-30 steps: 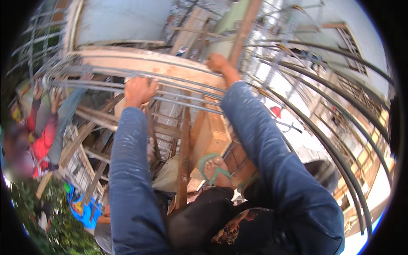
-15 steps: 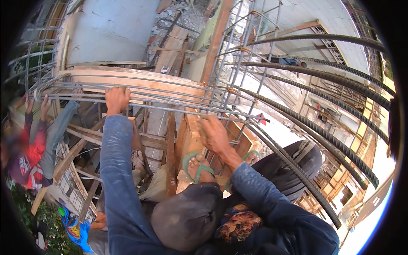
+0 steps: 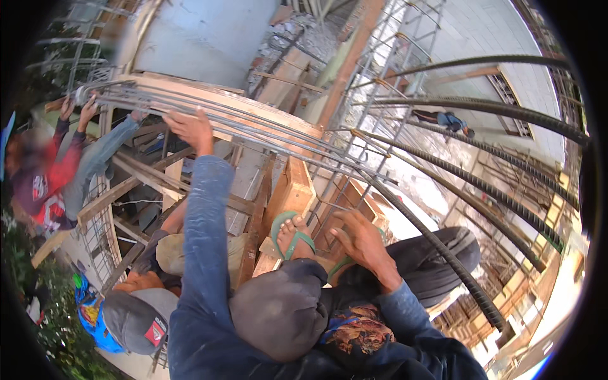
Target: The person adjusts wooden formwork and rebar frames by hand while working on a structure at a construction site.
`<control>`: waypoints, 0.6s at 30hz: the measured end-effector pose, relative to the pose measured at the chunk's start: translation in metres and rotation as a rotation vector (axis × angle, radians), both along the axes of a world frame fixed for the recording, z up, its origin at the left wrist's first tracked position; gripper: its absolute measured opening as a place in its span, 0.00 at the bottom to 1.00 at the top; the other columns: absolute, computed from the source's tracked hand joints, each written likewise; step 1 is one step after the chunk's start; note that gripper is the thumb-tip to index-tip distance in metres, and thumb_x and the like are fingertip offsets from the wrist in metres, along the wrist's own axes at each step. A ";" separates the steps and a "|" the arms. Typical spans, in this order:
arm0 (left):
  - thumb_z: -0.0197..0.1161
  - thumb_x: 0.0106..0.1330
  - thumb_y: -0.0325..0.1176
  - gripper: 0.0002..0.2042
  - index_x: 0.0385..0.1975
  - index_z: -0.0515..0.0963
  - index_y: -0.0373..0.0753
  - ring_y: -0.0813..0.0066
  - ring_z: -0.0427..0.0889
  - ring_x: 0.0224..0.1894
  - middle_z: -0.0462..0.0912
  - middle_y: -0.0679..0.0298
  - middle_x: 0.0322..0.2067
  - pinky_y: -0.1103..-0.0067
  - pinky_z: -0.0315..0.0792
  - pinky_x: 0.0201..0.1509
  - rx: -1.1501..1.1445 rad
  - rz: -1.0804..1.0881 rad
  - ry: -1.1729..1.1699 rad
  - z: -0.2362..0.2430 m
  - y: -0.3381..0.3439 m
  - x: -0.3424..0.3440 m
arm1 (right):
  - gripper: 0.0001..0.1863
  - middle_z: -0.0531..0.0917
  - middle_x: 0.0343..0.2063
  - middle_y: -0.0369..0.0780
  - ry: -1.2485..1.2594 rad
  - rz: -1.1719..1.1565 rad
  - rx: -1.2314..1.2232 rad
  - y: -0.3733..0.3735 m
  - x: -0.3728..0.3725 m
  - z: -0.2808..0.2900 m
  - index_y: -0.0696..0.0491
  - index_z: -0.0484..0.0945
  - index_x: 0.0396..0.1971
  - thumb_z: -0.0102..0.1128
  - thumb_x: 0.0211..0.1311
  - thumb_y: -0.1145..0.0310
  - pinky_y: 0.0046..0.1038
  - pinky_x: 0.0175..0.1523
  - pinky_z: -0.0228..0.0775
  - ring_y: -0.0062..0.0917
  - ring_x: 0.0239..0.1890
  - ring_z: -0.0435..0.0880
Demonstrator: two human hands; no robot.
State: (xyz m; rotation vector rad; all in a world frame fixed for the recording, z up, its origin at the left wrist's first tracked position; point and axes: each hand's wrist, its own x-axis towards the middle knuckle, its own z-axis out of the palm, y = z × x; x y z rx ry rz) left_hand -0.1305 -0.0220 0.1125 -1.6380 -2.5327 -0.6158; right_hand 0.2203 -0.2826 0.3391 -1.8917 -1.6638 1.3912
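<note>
A bundle of long thin steel rebars (image 3: 272,136) runs from the far left to the upright rebar cage (image 3: 373,136), along a wooden form board (image 3: 288,121). My left hand (image 3: 195,133) lies against the bundle, its fingers stretched toward the left and its thumb raised. Apart from the bars, my right hand (image 3: 366,244) hovers over a wooden form box (image 3: 339,218); its fingers are loosely bent and spread, with nothing visible in them. At the bundle's left end, a co-worker's hands (image 3: 77,113) are on the bars.
Thick ribbed rebars (image 3: 487,164) jut across the right side. My sandalled foot (image 3: 292,237) rests on timber beside a wooden beam (image 3: 288,193). A person in a grey cap (image 3: 136,316) is close at lower left. Timber braces (image 3: 114,196) cross below the co-worker in red (image 3: 54,171).
My left hand has loosened from around the bars, its fingers now extended. My right hand has drawn back from the bars toward me. The view has shifted; a capped person appears at lower left.
</note>
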 end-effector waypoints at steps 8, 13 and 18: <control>0.58 0.69 0.42 0.23 0.52 0.69 0.25 0.48 0.81 0.45 0.80 0.40 0.42 0.65 0.75 0.52 0.270 0.204 -0.562 -0.049 -0.063 0.043 | 0.15 0.82 0.32 0.43 0.238 -0.562 -0.146 -0.047 0.060 0.053 0.62 0.77 0.39 0.59 0.66 0.63 0.31 0.46 0.70 0.27 0.38 0.79; 0.58 0.70 0.32 0.07 0.37 0.72 0.34 0.74 0.79 0.19 0.79 0.60 0.26 0.79 0.75 0.16 0.225 0.352 -1.572 -0.010 -0.084 0.108 | 0.21 0.77 0.26 0.40 0.090 -0.661 0.064 -0.059 0.049 0.040 0.60 0.72 0.27 0.66 0.62 0.56 0.32 0.45 0.66 0.25 0.32 0.73; 0.58 0.70 0.34 0.13 0.44 0.73 0.28 0.61 0.86 0.31 0.83 0.52 0.35 0.70 0.84 0.32 0.015 0.343 -1.697 -0.002 -0.085 0.095 | 0.16 0.77 0.26 0.43 -0.084 -0.370 0.073 -0.049 0.052 0.040 0.60 0.72 0.27 0.64 0.63 0.63 0.31 0.36 0.70 0.28 0.28 0.76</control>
